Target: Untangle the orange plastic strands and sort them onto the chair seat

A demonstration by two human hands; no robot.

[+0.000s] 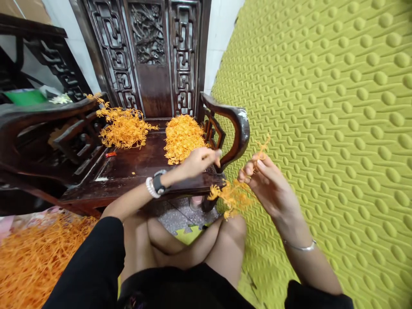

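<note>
Dangling below right hand (268, 184): orange cluster (232, 196), tangled, upper strands clenched between fingers; one sprig (263, 148) poking up above grip. Left hand (201, 161) held just beside, over chair seat (135, 165), fingertips drawn together; whether piece is pinched there cannot be told. Dense pile (183, 137) seen beyond left hand, looser pile (124, 128) further off. Risks judged: cluster tugged out of grip by snagged strands and dropped onto green mat (322, 128); thin sprig snapped if pulled hard.
</note>
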